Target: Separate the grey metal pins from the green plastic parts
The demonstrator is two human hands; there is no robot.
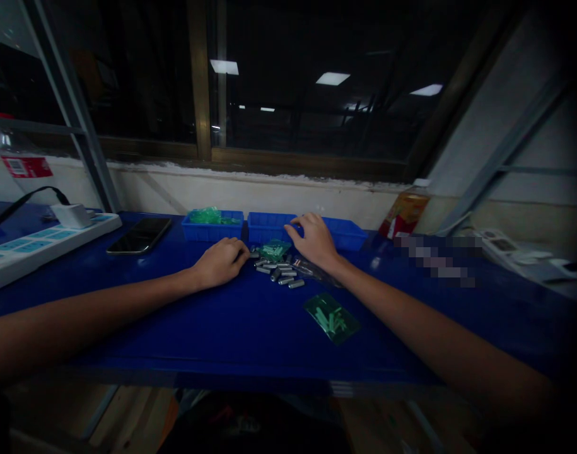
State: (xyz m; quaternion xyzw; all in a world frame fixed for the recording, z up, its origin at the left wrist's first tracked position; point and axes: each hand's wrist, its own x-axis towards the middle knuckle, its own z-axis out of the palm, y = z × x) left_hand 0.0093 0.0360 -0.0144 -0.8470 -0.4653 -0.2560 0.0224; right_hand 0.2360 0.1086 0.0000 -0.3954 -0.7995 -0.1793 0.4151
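My left hand (222, 261) rests on the blue table with its fingers curled and pressed together, at the left edge of a pile of small metal cylinders (281, 272). Whatever its fingertips hold, if anything, is hidden. Over the front edge of the middle blue bin (264, 222) is my right hand (314, 239), thumb and fingers apart, with nothing visible between them. A green bag of small pale pieces (273, 250) lies against the pile, between the hands. Under my right wrist sits a clear plastic bag (314, 271). Nearer me lies another green bag (332, 317) with pale strips inside.
A blue bin (212, 230) with green bags stands left of the middle one, and another bin (345, 234) stands to the right. Farther left are a phone (139, 236) and a white power strip (52, 243). An orange-red packet (404, 211) leans by the wall.
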